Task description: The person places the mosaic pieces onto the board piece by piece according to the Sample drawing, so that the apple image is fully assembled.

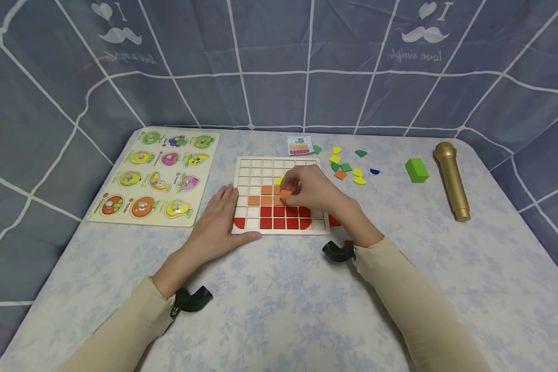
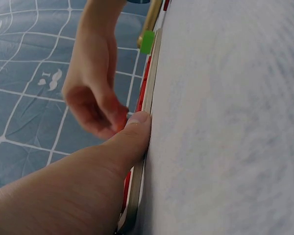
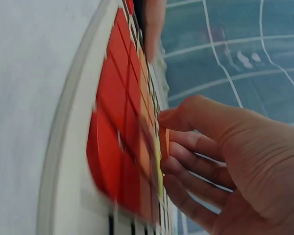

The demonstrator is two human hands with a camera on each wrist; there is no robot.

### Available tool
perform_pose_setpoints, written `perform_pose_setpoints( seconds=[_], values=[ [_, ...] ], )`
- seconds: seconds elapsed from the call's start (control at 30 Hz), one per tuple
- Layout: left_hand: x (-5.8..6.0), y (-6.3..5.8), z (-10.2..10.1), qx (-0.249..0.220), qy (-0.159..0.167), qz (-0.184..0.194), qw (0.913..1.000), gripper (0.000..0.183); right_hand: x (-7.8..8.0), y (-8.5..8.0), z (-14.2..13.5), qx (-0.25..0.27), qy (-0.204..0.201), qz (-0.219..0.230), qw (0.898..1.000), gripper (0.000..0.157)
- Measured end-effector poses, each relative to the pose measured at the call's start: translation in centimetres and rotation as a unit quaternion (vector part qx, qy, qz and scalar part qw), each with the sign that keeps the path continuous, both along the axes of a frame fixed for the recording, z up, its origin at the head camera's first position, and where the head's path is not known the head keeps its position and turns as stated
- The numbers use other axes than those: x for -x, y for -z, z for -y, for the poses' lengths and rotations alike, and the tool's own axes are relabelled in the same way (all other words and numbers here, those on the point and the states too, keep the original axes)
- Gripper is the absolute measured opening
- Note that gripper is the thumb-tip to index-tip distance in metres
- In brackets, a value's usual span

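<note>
Got the left hand (image 1: pixel 216 214) resting at the left edge of the grid board (image 1: pixel 256 172), with fingers straight, probably just steadying it. Seeing red tiles (image 1: pixel 279 223) and orange tiles (image 1: pixel 266 200) already down mid-grid. Holding another orange piece (image 1: pixel 285 193) there, pinched in the right hand (image 1: pixel 316 191). Looks like mid-placement tbh, so should need squaring up before letting go. Off right, seeing loose pieces (image 1: pixel 335 159) on the table (image 1: pixel 269 289).

grid board (image 1: pixel 256 171): matt wood | tiles (image 1: pixel 279 212): smooth | microphone (image 1: pixel 453 181): metallic sheen | backdrop (image 1: pixel 277 101): wrinkled cloth
</note>
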State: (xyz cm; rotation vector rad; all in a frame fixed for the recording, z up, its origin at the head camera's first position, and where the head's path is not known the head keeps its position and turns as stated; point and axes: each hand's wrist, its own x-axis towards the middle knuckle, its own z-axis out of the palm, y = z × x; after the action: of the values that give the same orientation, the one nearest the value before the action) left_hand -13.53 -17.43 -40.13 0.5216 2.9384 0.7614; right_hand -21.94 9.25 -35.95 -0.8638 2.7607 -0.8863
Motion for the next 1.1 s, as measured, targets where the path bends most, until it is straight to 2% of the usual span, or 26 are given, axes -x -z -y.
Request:
perform_pose_setpoints(
  seconds=[0.23, 0.53, 0.8, 1.1],
  values=[
    [0.0, 0.0, 0.2, 0.000, 0.002, 0.002, 1.0000, 0.120, 0.2, 0.1, 3.9, -0.004, -0.008, -0.019, 1.000, 0.016],
    [0.0, 0.1, 0.3, 0.002, 0.005, 0.004, 1.0000, 0.119, 0.6, 1.2, 6.6, 0.020, -0.013, -0.031, 0.999, 0.015],
    [0.2, 0.0, 0.2, 0.004, 0.010, -0.004, 0.9999, 0.119, 0.5, 1.3, 7.2, 0.047, 0.009, -0.037, 0.998, 0.008],
    [0.2, 0.2, 0.3, 0.007, 0.008, -0.005, 0.9999, 0.119, -0.4, 1.3, 6.7, 0.044, 0.010, -0.037, 0.998, 0.013]
  ],
)
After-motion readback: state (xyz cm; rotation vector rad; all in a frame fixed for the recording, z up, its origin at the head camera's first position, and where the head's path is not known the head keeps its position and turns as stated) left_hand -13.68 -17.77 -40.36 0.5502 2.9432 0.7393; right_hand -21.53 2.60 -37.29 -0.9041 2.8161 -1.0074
